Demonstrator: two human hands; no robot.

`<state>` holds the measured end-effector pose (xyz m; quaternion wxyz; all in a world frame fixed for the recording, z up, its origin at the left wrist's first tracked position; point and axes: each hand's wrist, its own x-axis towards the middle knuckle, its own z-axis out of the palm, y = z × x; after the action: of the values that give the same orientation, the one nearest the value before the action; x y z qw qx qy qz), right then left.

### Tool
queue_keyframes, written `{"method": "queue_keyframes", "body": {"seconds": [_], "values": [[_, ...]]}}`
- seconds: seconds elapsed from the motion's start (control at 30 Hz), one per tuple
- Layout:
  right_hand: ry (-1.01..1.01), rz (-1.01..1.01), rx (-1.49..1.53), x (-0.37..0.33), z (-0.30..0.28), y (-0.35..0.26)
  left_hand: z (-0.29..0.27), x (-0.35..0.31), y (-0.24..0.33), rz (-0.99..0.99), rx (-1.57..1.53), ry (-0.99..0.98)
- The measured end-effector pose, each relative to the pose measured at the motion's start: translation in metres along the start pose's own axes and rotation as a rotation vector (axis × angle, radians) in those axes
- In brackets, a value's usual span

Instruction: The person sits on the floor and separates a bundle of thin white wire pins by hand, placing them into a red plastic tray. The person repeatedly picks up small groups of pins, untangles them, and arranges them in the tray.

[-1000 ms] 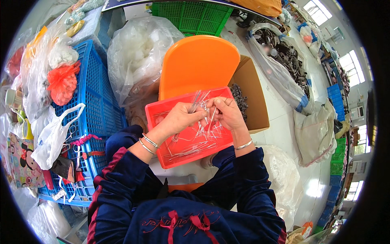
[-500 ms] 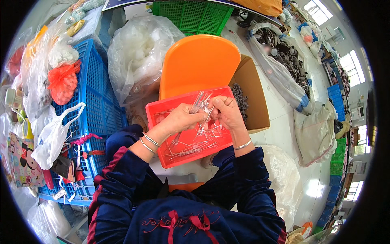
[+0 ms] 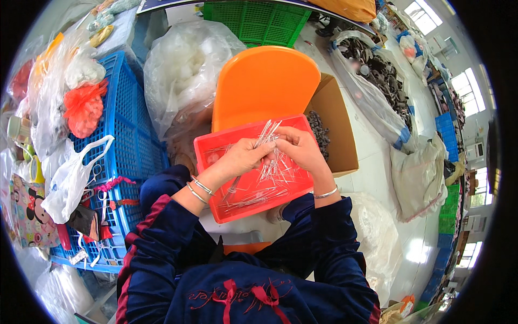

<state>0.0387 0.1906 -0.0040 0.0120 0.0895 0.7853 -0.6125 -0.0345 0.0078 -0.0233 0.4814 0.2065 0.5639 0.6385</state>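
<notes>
My left hand is closed round a bundle of thin silvery wires, whose ends stick up past the fingers. My right hand meets it from the right, fingers bent and pressed to the same bundle; its fingertips are partly hidden. Both hands are over a shallow red tray. Inside the tray, loose wires lie scattered, with more below the hands. A slim tool-like piece, partly covered by my left hand, slants down into the tray.
Beyond the tray stands an orange chair back, with a cardboard box of dark pieces to its right. A clear bag of white stuffing is at the far left. Blue crates hung with bags and scissors line the left side.
My right hand has shifted a little down and left, closing against my left hand. The bundle's upper ends now stand straighter. The tray and my left arm stay nearly still.
</notes>
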Motion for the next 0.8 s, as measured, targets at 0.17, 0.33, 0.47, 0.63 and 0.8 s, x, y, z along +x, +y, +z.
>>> {"method": "queue_keyframes", "body": {"seconds": [0.17, 0.33, 0.47, 0.63, 0.8], "values": [[-0.053, 0.060, 0.323, -0.005, 0.017, -0.024, 0.001, 0.002, -0.004, -0.009, 0.040, -0.042], [-0.009, 0.056, 0.338, -0.003, 0.017, -0.014, 0.000, 0.002, -0.006, -0.006, 0.119, -0.094], [0.037, 0.034, 0.344, 0.000, 0.010, 0.005, 0.000, 0.007, -0.013, 0.024, -0.035, -0.122], [0.255, 0.011, 0.423, 0.004, -0.001, 0.004, -0.003, 0.005, -0.010, 0.067, -0.029, -0.093], [0.574, -0.190, 0.511, 0.004, -0.051, 0.005, -0.010, 0.005, -0.015, 0.087, 0.087, -0.068]]}}
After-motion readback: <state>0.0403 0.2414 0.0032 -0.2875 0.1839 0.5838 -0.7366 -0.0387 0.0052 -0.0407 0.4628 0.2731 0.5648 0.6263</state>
